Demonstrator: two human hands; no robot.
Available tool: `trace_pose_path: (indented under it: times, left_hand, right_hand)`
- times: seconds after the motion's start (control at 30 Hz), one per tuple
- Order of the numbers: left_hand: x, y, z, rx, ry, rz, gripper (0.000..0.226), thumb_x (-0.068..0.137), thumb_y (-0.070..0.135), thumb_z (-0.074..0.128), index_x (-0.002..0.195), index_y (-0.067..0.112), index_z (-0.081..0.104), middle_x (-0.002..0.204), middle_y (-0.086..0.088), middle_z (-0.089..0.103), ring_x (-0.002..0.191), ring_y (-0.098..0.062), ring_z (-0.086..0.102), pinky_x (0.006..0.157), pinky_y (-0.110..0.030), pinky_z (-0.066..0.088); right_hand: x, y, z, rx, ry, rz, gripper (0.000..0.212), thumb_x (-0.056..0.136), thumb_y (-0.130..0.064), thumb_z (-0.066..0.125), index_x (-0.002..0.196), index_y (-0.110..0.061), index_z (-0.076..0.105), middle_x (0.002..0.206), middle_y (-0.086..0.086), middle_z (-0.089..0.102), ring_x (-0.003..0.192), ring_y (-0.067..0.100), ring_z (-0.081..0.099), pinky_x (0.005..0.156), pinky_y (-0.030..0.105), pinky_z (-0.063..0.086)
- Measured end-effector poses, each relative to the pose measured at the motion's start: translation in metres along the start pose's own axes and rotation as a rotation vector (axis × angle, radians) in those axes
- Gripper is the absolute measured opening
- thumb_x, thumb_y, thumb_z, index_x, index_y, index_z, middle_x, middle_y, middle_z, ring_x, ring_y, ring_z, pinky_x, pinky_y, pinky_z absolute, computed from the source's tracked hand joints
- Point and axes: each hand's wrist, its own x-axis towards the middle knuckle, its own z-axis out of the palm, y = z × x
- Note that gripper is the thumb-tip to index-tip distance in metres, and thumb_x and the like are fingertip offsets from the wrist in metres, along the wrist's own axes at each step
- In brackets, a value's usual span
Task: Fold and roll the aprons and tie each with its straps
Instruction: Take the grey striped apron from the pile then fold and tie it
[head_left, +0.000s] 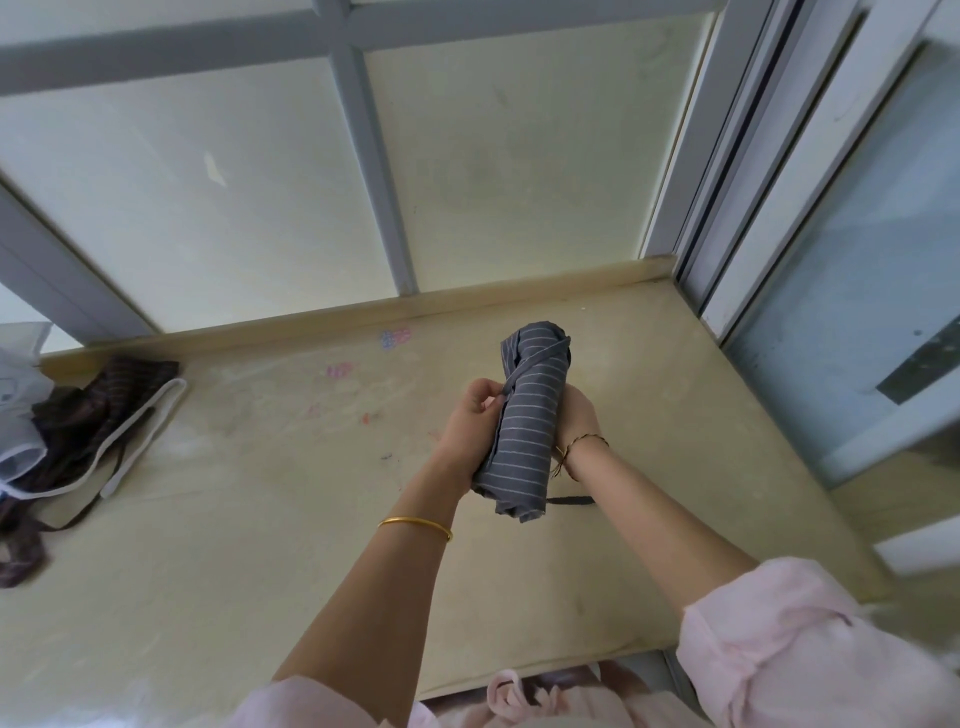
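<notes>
A grey apron with thin white stripes is rolled into a tight bundle and held above the beige table. A grey strap crosses over its far end. My left hand pinches that strap against the roll's left side. My right hand grips the roll from behind on the right, mostly hidden by the cloth. A loose strap end hangs out under the roll near my right wrist.
A dark brown striped apron with a white strap lies crumpled at the table's left edge, beside a pale mesh bag. Frosted window panes rise behind the table, and a sliding door frame stands on the right.
</notes>
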Motion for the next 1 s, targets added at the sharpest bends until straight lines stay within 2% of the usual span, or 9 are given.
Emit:
trace_pose_path:
  times: [0.1, 0.17, 0.4, 0.53, 0.63, 0.7, 0.87, 0.93, 1.0]
  left_hand:
    - [-0.005, -0.003, 0.001, 0.018, -0.065, -0.031, 0.005, 0.102, 0.020, 0.038, 0.103, 0.017, 0.041, 0.085, -0.008, 0.056, 0.063, -0.017, 0.056, 0.058, -0.031, 0.050]
    - [-0.007, -0.005, 0.002, 0.070, -0.066, -0.026, 0.012, 0.101, 0.019, 0.039, 0.112, 0.015, 0.036, 0.088, -0.005, 0.053, 0.066, -0.014, 0.056, 0.059, -0.029, 0.049]
    - [-0.008, -0.008, 0.011, -0.013, 0.029, 0.036, 0.011, 0.100, 0.015, 0.040, 0.109, 0.018, 0.033, 0.094, -0.001, 0.051, 0.080, -0.014, 0.053, 0.079, -0.037, 0.050]
    - [0.003, -0.011, 0.012, -0.015, 0.198, 0.004, 0.020, 0.094, 0.030, 0.039, 0.103, 0.013, 0.041, 0.109, -0.016, 0.054, 0.096, -0.027, 0.053, 0.094, -0.052, 0.046]
    - [0.012, -0.017, 0.008, 0.156, 0.309, 0.021, 0.007, 0.096, 0.020, 0.039, 0.096, 0.014, 0.042, 0.108, -0.015, 0.055, 0.092, -0.025, 0.052, 0.090, -0.051, 0.047]
    - [0.016, -0.016, 0.004, 0.383, 0.332, 0.028, 0.010, 0.096, 0.020, 0.041, 0.101, 0.012, 0.044, 0.111, -0.015, 0.055, 0.093, -0.028, 0.054, 0.083, -0.042, 0.048]
    - [0.010, -0.001, -0.010, 1.054, 0.042, -0.141, 0.028, 0.098, 0.015, 0.045, 0.117, -0.004, 0.049, 0.116, -0.019, 0.056, 0.105, -0.033, 0.056, 0.076, -0.033, 0.043]
    - [0.001, 0.012, -0.021, 1.139, -0.126, -0.152, 0.028, 0.096, 0.017, 0.049, 0.109, -0.005, 0.061, 0.098, -0.016, 0.063, 0.082, -0.027, 0.060, 0.066, -0.030, 0.046]
    - [-0.012, 0.029, -0.031, 1.097, -0.217, -0.170, 0.025, 0.094, 0.018, 0.051, 0.097, 0.000, 0.069, 0.071, -0.007, 0.055, 0.055, -0.017, 0.046, 0.048, -0.022, 0.038]
  right_hand:
    - [0.009, 0.001, 0.000, -0.091, -0.005, 0.034, 0.022, 0.099, -0.010, 0.038, 0.078, -0.012, 0.046, 0.111, 0.017, 0.063, 0.098, 0.029, 0.059, 0.078, 0.026, 0.041]
    - [0.008, 0.000, -0.001, -0.193, -0.037, 0.002, 0.027, 0.099, -0.010, 0.038, 0.073, -0.011, 0.045, 0.105, 0.016, 0.063, 0.087, 0.027, 0.057, 0.075, 0.027, 0.040]
    - [0.010, -0.002, -0.002, -0.263, -0.020, -0.066, 0.022, 0.098, -0.009, 0.039, 0.093, -0.004, 0.060, 0.085, 0.009, 0.055, 0.075, 0.023, 0.049, 0.069, 0.028, 0.039]
    - [0.006, -0.002, 0.000, -0.001, -0.039, -0.087, 0.034, 0.098, -0.012, 0.037, 0.065, -0.009, 0.045, 0.067, 0.007, 0.048, 0.068, 0.022, 0.045, 0.057, 0.028, 0.033]
    - [-0.007, -0.006, 0.000, 0.354, -0.094, -0.049, 0.048, 0.097, -0.043, 0.040, 0.070, -0.006, 0.052, 0.066, 0.007, 0.056, 0.062, 0.021, 0.053, 0.055, 0.025, 0.038]
    - [-0.013, -0.008, 0.001, 0.353, -0.168, -0.033, 0.051, 0.089, -0.054, 0.051, 0.080, -0.005, 0.060, 0.076, 0.005, 0.065, 0.068, 0.019, 0.062, 0.057, 0.025, 0.044]
    - [-0.003, 0.001, 0.000, 0.005, -0.092, -0.115, 0.039, 0.093, -0.042, 0.049, 0.074, -0.007, 0.049, 0.076, 0.011, 0.057, 0.072, 0.028, 0.057, 0.062, 0.032, 0.043]
    - [0.002, 0.005, 0.001, -0.161, -0.107, -0.126, 0.038, 0.095, -0.039, 0.047, 0.073, -0.008, 0.049, 0.078, 0.013, 0.058, 0.075, 0.029, 0.059, 0.062, 0.032, 0.043]
    - [0.001, 0.008, 0.003, -0.318, -0.190, -0.115, 0.037, 0.096, -0.039, 0.046, 0.082, -0.006, 0.054, 0.084, 0.012, 0.060, 0.079, 0.028, 0.060, 0.066, 0.032, 0.045]
